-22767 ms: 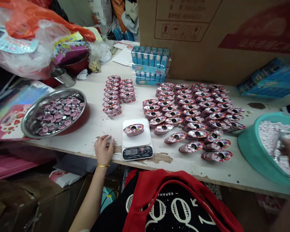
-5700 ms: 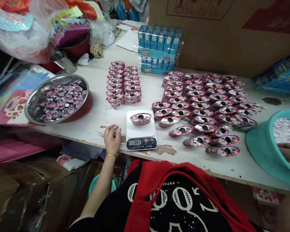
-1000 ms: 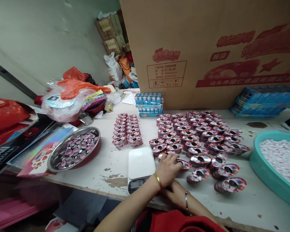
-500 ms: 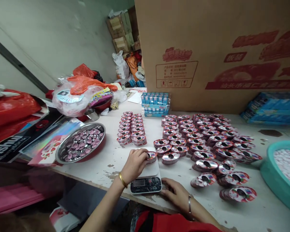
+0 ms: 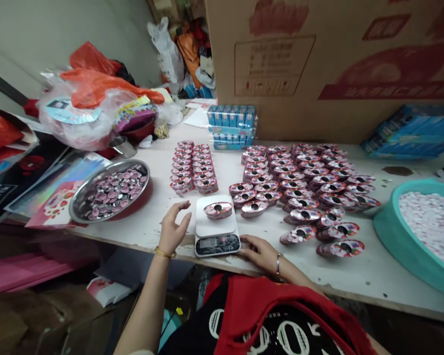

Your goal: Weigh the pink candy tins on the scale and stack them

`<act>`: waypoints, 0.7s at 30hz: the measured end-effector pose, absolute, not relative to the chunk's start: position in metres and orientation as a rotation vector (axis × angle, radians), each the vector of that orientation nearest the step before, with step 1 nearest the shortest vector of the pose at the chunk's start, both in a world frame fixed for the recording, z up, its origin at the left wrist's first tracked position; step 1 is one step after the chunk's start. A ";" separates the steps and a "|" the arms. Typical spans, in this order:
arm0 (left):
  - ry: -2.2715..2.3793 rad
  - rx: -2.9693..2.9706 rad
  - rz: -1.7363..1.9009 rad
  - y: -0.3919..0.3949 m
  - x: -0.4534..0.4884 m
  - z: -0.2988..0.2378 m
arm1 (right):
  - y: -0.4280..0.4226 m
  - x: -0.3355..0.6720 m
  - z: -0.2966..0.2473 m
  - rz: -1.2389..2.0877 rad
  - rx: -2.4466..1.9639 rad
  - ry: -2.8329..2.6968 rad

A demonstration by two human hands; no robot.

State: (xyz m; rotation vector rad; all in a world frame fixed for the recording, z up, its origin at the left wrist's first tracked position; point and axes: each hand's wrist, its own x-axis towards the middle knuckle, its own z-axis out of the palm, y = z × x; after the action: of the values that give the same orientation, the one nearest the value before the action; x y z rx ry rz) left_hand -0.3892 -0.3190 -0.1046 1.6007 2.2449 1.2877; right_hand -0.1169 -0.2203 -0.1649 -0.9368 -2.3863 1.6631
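On the scale [image 5: 215, 224] platform: one oval foil-topped tin [image 5: 218, 210], flat, roughly centred, dark hole in its top facing up. Neither hand touches it.

Left hand [image 5: 173, 229]: just left of the scale, raised off the table [image 5: 151, 217], fingers spread and slightly curled, palm facing the scale. Released, grasping nothing. Gold bangle on the wrist.

Right hand [image 5: 257, 250]: just right of the scale's display end, lying flat on the table near its front edge, fingertips at the scale's front right corner. Contact with the scale can't be confirmed. Holds nothing. Silver bangle on the wrist.

Scale display is lit, digits unreadable.

Behind the scale: two neat columns of stacked tins [image 5: 194, 167]. Behind-right of the scale: large field of the same tins in overlapping rows [image 5: 303, 177], the nearest few loose and tipped.

Left of the scale: steel bowl [image 5: 80, 199] full of pink and silver lids.

Far right of the scale: teal basin [image 5: 392, 236] holding white candies [image 5: 425, 217].

Well behind the scale: shrink-wrapped pack of blue boxes [image 5: 232, 125], set against a big cardboard carton [image 5: 318, 74].
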 end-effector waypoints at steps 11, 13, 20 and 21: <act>2.244 1.530 1.305 -0.324 -0.390 -0.117 | -0.219 -0.114 -0.166 1.688 -0.947 -2.407; 2.227 1.554 1.307 -0.320 -0.389 -0.118 | -0.218 -0.113 -0.166 1.694 -0.960 -2.394; 2.170 1.671 1.239 -0.306 -0.379 -0.109 | -0.220 -0.115 -0.159 1.800 -0.942 -2.341; 2.154 1.696 1.218 -0.303 -0.377 -0.107 | -0.219 -0.113 -0.153 1.840 -0.920 -2.320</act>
State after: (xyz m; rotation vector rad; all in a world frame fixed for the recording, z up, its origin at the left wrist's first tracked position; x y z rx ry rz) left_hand -0.3769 -0.3026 -0.1074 1.6956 2.1542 1.2182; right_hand -0.1127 -0.2194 -0.1532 -0.9200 -2.3200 1.8397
